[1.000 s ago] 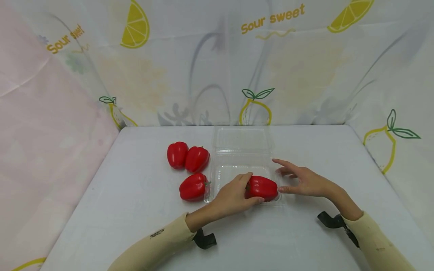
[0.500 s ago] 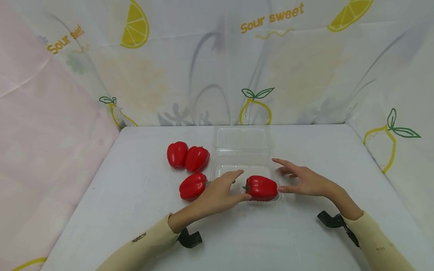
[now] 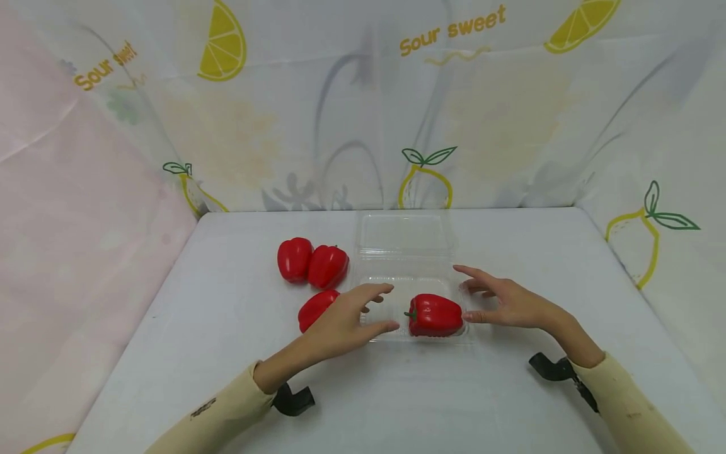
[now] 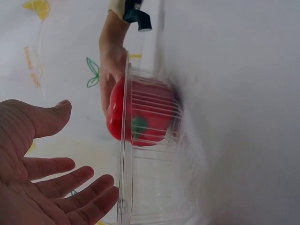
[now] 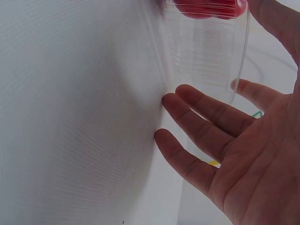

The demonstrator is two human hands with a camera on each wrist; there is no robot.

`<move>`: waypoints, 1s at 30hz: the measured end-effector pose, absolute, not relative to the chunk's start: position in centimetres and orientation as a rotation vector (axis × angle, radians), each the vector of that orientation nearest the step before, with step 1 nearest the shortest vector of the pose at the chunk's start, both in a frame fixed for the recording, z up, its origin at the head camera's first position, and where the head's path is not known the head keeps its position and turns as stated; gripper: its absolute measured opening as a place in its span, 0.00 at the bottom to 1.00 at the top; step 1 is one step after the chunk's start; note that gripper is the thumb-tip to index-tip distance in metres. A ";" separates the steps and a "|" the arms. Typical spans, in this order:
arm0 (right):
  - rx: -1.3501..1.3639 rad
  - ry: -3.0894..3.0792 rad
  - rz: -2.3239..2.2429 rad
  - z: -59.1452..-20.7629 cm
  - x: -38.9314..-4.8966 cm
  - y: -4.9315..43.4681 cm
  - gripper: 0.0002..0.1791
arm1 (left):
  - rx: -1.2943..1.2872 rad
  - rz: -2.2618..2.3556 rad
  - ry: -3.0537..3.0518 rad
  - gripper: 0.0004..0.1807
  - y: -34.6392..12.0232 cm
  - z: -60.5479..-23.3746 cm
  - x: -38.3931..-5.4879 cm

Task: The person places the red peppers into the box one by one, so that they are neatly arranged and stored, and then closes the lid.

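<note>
Viewed from the head, the red pepper (image 3: 435, 315) lies on its side in the near half of a clear box (image 3: 420, 282), just right of and below the centre of the frame. Its long axis runs nearly level across the frame, stem end to the left and blunt end to the right; in the left wrist view the green stem is visible through the ribbed wall. The skin is glossy, evenly red and lobed, with bright highlights on top.

The left hand (image 3: 343, 325) is empty, fingers extended and apart, at the box's left side. The right hand (image 3: 507, 304) is also empty, fingers loosely spread, thumb tip at the pepper's blunt end; whether they touch cannot be told.

Two more red peppers (image 3: 328, 267) sit side by side left of centre; a fourth pepper (image 3: 314, 308), below them, is partly hidden by the left hand.

Legible writing: "Sour sweet" in orange on the cloth backdrop (image 3: 363, 94), at upper right of centre and again at upper left.
</note>
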State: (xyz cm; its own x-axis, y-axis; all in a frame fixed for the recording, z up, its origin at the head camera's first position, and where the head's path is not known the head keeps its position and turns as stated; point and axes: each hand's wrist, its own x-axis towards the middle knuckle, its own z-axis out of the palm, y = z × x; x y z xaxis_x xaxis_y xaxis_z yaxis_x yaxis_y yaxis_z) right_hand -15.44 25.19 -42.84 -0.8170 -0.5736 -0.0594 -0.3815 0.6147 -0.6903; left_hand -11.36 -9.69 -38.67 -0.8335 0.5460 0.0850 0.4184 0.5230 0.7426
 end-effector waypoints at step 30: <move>-0.758 2.566 -1.011 -43.1 -15.4 25.5 0.48 | 1.042 1.196 2.820 0.28 -15.4 -39.2 -12.4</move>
State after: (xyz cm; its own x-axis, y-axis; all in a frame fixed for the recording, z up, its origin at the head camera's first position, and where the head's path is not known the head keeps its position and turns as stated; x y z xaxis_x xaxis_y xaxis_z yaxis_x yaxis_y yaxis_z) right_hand -15.42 25.47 -43.08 -0.8229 -0.5644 -0.0656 -0.3678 0.6171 -0.6956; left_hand -12.38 -15.41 -39.22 -0.7888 0.5256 0.3188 0.5946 0.5205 0.6128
